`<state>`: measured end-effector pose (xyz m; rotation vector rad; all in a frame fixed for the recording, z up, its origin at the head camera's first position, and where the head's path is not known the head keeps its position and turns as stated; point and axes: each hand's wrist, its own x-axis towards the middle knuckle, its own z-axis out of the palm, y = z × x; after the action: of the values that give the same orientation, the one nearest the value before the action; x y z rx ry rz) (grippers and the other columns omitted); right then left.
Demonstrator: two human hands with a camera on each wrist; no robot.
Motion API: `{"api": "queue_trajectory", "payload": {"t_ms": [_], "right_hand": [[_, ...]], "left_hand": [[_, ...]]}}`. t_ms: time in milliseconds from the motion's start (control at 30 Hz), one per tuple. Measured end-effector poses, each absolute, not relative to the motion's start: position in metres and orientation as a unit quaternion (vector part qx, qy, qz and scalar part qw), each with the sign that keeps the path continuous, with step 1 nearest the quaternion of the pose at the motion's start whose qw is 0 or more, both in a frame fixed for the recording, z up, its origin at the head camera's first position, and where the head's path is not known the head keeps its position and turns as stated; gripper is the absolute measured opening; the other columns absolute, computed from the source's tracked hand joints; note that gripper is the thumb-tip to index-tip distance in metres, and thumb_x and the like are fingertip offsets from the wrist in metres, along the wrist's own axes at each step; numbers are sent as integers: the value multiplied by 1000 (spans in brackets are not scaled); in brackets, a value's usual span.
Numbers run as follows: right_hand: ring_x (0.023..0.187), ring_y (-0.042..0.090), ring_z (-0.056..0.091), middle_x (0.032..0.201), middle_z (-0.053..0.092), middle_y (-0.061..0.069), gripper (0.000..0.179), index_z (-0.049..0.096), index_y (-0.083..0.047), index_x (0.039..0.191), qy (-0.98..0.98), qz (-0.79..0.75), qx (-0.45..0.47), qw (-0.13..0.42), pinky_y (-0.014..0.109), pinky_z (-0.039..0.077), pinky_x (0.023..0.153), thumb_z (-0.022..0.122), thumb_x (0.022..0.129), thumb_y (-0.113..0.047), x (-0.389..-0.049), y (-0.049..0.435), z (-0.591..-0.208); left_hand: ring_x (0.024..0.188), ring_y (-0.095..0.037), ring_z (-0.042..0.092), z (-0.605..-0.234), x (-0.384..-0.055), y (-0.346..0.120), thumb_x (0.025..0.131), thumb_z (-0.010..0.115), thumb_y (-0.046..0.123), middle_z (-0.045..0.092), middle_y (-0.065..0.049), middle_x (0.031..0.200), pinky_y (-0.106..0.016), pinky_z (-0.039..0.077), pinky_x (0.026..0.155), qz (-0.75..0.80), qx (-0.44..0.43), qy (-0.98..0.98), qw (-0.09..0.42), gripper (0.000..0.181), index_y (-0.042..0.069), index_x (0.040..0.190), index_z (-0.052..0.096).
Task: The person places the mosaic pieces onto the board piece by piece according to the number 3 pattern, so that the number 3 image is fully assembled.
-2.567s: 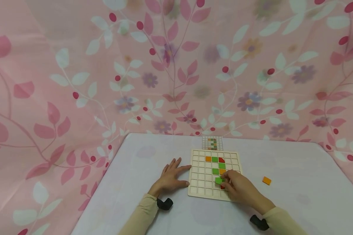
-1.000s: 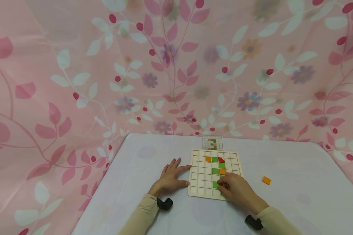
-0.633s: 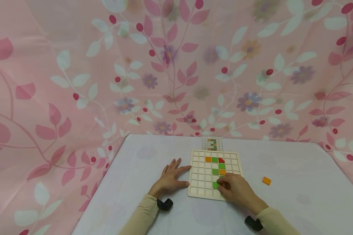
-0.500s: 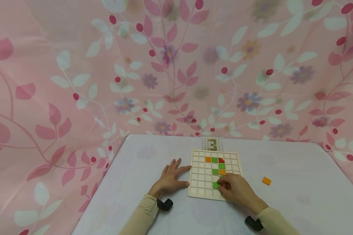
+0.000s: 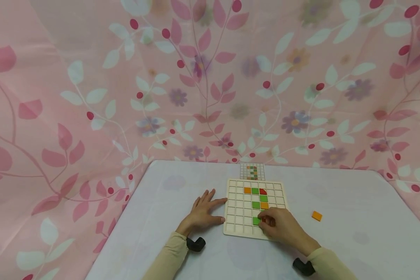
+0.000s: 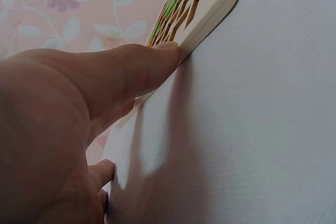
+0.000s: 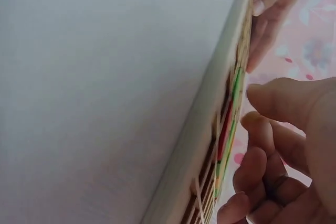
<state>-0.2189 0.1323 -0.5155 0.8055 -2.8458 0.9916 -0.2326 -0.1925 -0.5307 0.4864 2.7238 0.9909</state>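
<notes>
A square wooden grid board point(image 5: 239, 219) lies on the table, with green, orange and red tiles in some cells. My left hand point(image 5: 203, 212) rests at its left side, fingers spread; in the left wrist view the thumb point(image 6: 126, 69) touches the board's edge. Over the lower right cells is my right hand point(image 5: 283, 225), its thumb and forefinger tips close to a green tile point(image 5: 256, 221) that lies in the grid. The right wrist view shows those tips slightly apart, with nothing visible between them. Behind the fingers, a red tile point(image 7: 224, 135) is partly hidden in the head view.
A pattern card point(image 5: 252, 172) with a small coloured grid lies beyond the board. One loose orange tile point(image 5: 316, 216) is on the white tablecloth point(image 5: 353, 206) to the right. A pink floral curtain point(image 5: 210, 85) hangs behind the table.
The green tile, earlier pinched above the board by my right hand, now lies in a cell left of the red tile. Since then my right hand has barely shifted; my left hand stays put.
</notes>
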Motion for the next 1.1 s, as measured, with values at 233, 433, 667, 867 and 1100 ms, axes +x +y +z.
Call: {"api": "queue_trajectory", "payload": {"t_ms": [233,433,667,867,1100], "right_hand": [[67,1,48,77,57,-14,17,81,-12,106,-912,330,237,45,20,43,59,85,90,-14,-221,153,-507],[71,2,48,82,60,-10,20,81,-11,108,-926,301,216,73,21,41,59,86,90,-17,-227,184,-490],[75,10,56,89,69,-2,25,81,-8,107,-943,255,189,100,24,43,61,88,87,-21,-232,225,-484],[89,27,63,105,69,18,40,77,-1,117,-959,225,151,83,36,51,66,86,89,-29,-229,263,-491],[96,49,62,113,64,37,62,70,7,123,-977,192,83,42,61,55,73,83,90,-43,-229,302,-502]], "left_hand": [[166,-43,3,-532,-231,-193,92,79,39,15,-19,178,-71,3,128,336,165,922,99,70,25,157,55],[166,-43,4,-532,-231,-193,92,80,39,15,-19,178,-71,3,128,339,164,921,98,71,25,157,55],[166,-42,3,-529,-232,-191,93,79,39,14,-18,178,-70,3,128,334,165,923,101,70,25,157,54],[166,-43,3,-528,-232,-191,93,79,40,14,-19,178,-71,3,128,334,169,922,98,71,24,157,54],[166,-43,2,-530,-232,-192,93,79,39,14,-19,178,-71,3,128,337,167,921,100,71,24,157,54]]}}
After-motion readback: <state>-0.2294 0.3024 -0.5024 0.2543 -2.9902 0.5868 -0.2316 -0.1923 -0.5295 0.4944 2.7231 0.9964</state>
